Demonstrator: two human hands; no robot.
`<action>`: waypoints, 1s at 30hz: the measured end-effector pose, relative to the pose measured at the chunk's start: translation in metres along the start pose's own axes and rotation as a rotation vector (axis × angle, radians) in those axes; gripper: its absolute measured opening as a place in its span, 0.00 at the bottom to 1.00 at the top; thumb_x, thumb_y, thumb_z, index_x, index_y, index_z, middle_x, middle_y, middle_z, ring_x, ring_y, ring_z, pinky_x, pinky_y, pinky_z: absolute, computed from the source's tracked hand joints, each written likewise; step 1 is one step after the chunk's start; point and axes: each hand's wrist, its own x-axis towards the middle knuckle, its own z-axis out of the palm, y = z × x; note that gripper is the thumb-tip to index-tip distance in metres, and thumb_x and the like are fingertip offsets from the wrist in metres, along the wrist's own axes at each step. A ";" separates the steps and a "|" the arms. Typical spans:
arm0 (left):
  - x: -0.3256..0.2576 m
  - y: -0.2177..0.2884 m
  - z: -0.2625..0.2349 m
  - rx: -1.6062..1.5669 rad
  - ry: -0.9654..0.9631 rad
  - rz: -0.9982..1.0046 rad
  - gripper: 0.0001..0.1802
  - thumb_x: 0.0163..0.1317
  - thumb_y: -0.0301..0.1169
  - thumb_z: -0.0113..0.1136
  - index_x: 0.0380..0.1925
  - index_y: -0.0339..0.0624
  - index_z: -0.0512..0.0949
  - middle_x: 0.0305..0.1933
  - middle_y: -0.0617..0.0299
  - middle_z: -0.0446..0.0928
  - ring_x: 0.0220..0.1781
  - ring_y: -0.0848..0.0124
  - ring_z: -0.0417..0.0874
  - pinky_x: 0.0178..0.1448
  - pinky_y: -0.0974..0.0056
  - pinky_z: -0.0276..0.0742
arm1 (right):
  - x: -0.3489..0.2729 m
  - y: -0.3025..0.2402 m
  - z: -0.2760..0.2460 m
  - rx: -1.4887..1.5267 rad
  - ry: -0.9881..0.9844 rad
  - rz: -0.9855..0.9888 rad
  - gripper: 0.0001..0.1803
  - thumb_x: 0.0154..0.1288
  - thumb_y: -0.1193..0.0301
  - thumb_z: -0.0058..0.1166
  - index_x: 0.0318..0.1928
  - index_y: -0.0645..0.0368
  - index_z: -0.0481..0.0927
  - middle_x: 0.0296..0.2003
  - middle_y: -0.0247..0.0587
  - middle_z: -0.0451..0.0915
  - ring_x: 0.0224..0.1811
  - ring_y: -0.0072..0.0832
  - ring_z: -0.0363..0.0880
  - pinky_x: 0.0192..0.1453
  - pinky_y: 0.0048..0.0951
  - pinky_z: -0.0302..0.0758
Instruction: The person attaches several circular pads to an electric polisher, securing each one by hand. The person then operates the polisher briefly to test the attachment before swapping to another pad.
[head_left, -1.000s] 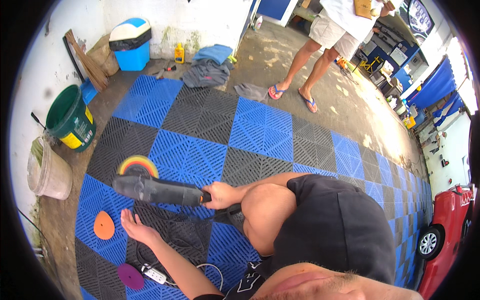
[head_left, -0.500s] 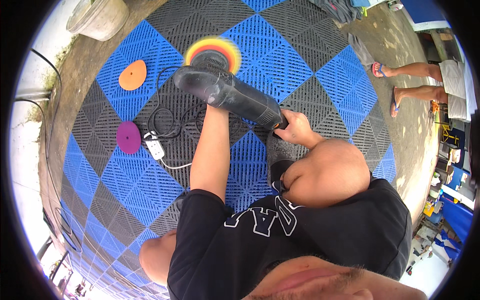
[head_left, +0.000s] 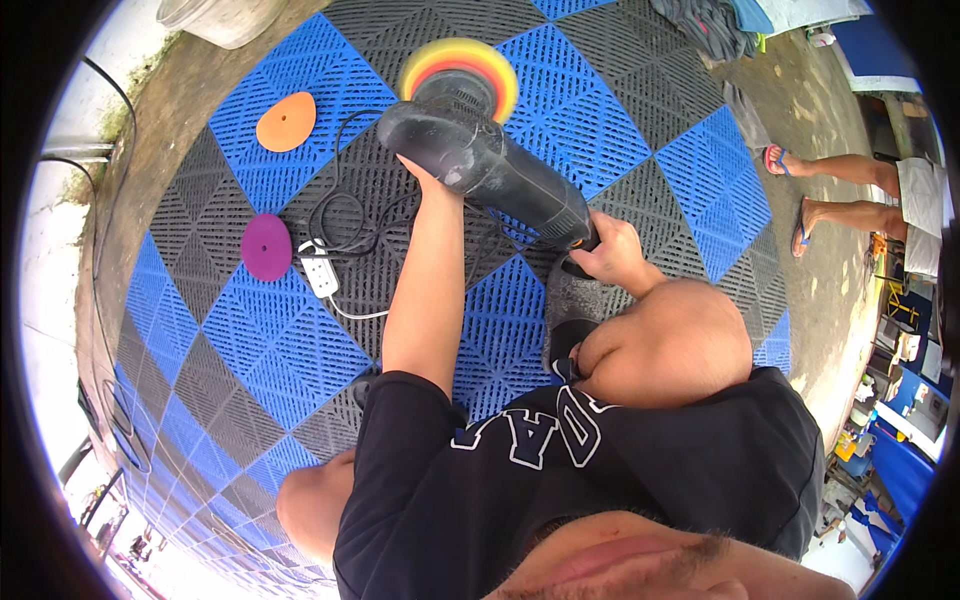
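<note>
Both hands grip the black polisher [head_left: 490, 165] at frame centre: right hand [head_left: 610, 250] closed round its rear handle, left hand [head_left: 425, 175] wrapped under its head. Its rainbow pad [head_left: 460, 75] faces the tiled floor [head_left: 620, 120] further up. The tool seems mid-positioning; steady support matters.

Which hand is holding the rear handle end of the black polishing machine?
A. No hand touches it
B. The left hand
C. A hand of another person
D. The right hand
D. The right hand closes around the rear handle of the polishing machine, while the left hand grips near its head, behind the rainbow-coloured foam pad.
</note>
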 end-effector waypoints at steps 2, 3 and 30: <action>-0.007 -0.002 0.003 0.060 -0.004 0.001 0.25 0.77 0.51 0.41 0.52 0.42 0.77 0.53 0.55 0.79 0.53 0.60 0.82 0.58 0.54 0.82 | -0.002 -0.001 -0.002 0.006 0.024 -0.027 0.33 0.47 0.64 0.71 0.55 0.66 0.80 0.37 0.56 0.86 0.39 0.53 0.86 0.45 0.47 0.83; -0.006 0.003 -0.001 0.097 -0.008 0.017 0.25 0.77 0.51 0.41 0.52 0.42 0.77 0.53 0.55 0.79 0.52 0.60 0.82 0.57 0.54 0.82 | -0.001 -0.003 -0.001 0.002 0.021 -0.032 0.33 0.47 0.64 0.71 0.55 0.66 0.80 0.37 0.56 0.86 0.39 0.53 0.86 0.45 0.47 0.83; -0.077 0.025 0.017 0.435 -0.034 0.210 0.29 0.80 0.51 0.50 0.62 0.34 0.69 0.59 0.54 0.77 0.62 0.65 0.78 0.70 0.58 0.72 | -0.013 0.034 0.018 0.058 -0.230 0.164 0.32 0.73 0.42 0.49 0.40 0.65 0.81 0.32 0.62 0.84 0.39 0.61 0.83 0.47 0.55 0.78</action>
